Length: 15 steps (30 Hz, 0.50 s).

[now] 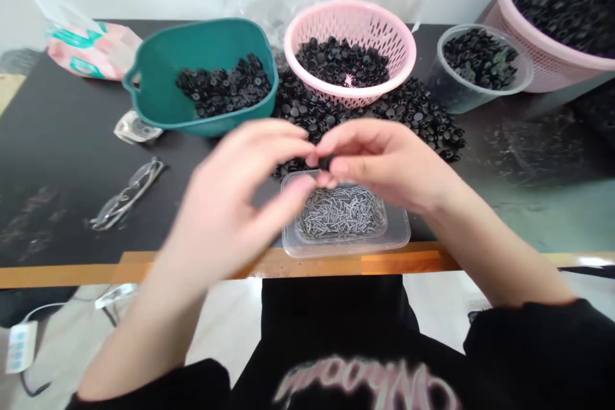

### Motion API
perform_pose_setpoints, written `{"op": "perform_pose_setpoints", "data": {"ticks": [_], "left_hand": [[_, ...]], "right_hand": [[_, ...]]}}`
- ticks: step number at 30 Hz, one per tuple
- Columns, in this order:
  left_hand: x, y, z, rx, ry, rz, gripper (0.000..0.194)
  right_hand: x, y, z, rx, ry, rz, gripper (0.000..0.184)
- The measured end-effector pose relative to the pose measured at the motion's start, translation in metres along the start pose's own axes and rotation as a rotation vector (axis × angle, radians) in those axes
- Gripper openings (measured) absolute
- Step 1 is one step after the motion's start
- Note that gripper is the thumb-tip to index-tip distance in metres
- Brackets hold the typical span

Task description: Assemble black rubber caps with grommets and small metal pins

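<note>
My left hand [235, 198] and my right hand [384, 160] meet above a clear plastic tray [398, 237] of small metal pins. Both pinch a small black part [325, 161] between their fingertips. Behind the hands a loose heap of black round parts [413, 118] lies on the dark table. A teal tub [158, 70] and a pink basket [398, 38] beyond it each hold more of these black parts.
A clear cup [523, 70] and a second pink basket [552, 64] with black parts stand at the back right. Folded glasses [127, 195], a small packet [137, 128] and a tissue pack [91, 48] lie at the left. The wooden table edge [62, 275] runs near me.
</note>
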<state>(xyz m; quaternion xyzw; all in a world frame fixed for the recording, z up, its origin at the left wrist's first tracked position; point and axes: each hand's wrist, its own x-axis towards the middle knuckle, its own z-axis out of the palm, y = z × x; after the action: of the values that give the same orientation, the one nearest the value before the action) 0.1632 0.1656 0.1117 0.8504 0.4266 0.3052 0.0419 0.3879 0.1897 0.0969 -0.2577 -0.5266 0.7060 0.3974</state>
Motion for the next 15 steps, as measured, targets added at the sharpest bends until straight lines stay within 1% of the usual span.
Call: {"op": "perform_pose_setpoints", "data": {"ticks": [1,2,4,6,9,11,12,13,15], "left_hand": [[-0.009,0.017,0.002,-0.120,-0.001,0.036,0.034],[-0.016,0.031,0.006,-0.174,0.010,0.019,0.035],[-0.026,0.048,0.015,-0.254,0.041,-0.022,0.036],[-0.033,0.055,0.023,-0.333,0.061,-0.067,0.032],[-0.041,0.058,0.030,-0.437,0.075,-0.092,0.027],[-0.045,0.060,0.030,-0.420,0.102,-0.086,0.024],[-0.046,0.061,0.030,-0.392,0.125,-0.081,0.021],[-0.047,0.062,0.028,-0.363,0.147,-0.077,0.019],[-0.047,0.064,0.026,-0.334,0.169,-0.062,0.019]], "right_hand": [[-0.011,0.002,0.005,0.097,-0.025,0.030,0.012],[-0.021,0.005,0.009,0.174,-0.030,0.061,0.015],[-0.036,0.011,0.015,0.268,0.000,0.106,0.023],[-0.047,0.017,0.019,0.308,0.023,0.109,0.028],[-0.058,0.022,0.023,0.307,0.004,0.083,0.027],[-0.064,0.022,0.026,0.270,0.001,0.059,0.026],[-0.068,0.021,0.027,0.221,0.026,0.040,0.025],[-0.071,0.020,0.029,0.145,0.066,0.017,0.024],[-0.078,0.017,0.033,-0.087,0.168,-0.041,0.020]]}}
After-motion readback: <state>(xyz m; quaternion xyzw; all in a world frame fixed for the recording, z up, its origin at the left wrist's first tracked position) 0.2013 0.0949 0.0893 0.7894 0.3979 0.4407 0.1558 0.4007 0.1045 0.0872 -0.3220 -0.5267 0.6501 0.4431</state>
